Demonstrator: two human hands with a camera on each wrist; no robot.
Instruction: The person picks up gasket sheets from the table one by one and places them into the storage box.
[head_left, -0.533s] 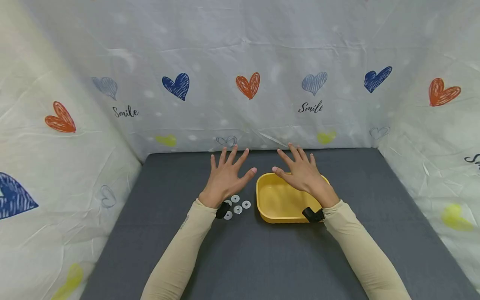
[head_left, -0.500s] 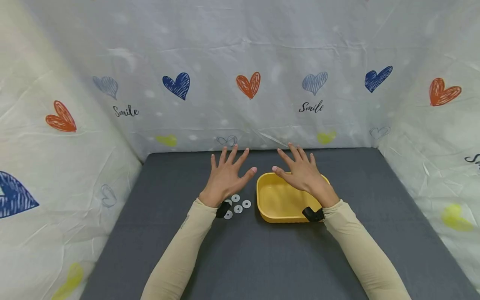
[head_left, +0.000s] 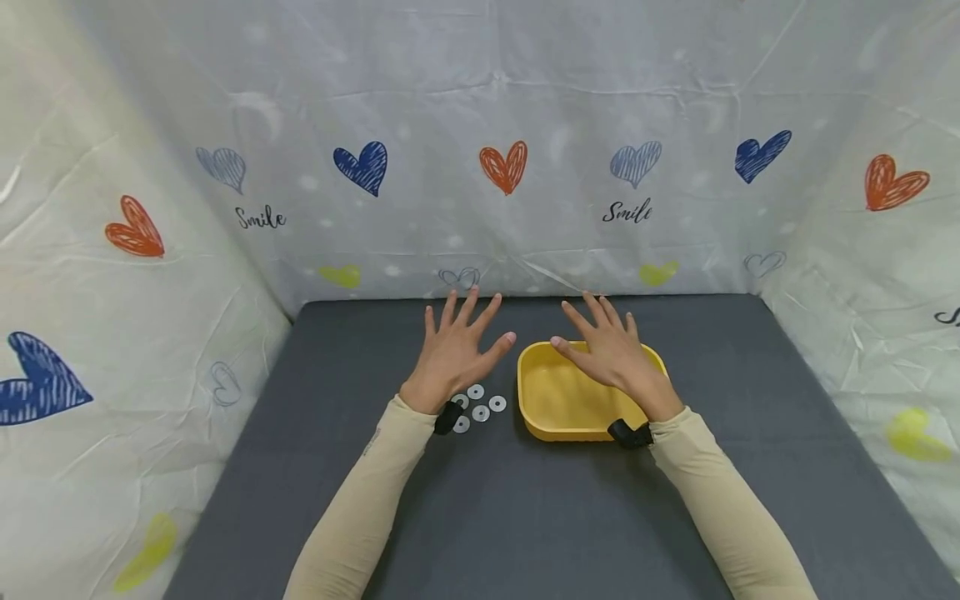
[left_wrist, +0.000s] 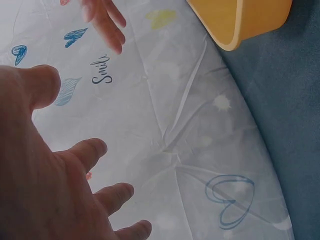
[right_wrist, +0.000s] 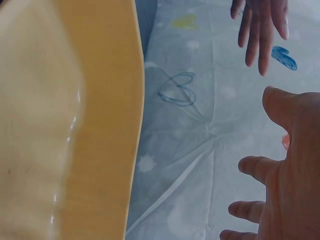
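My left hand (head_left: 453, 354) is held with fingers spread and straight, holding nothing. Just behind it, by the wrist, several small silver washers (head_left: 481, 413) lie flat on the dark table. Spread in the same way, my right hand (head_left: 611, 358) hovers over a yellow rectangular tub (head_left: 558, 435) and covers part of its far right side; it holds nothing either. In the right wrist view the tub's wall (right_wrist: 107, 125) fills the left side, apart from the fingers. One or more washers are partly hidden by the left wrist.
A dark grey cloth covers the table (head_left: 525, 517). White sheeting (head_left: 420, 100) printed with hearts rises at the back and both sides. Each wrist carries a black strap-on camera, such as the right camera (head_left: 630, 433).
The head view has shifted slightly, so the scene sits a little to the right and higher. Both hands keep the same spread pose; tub and washers stay where they were.
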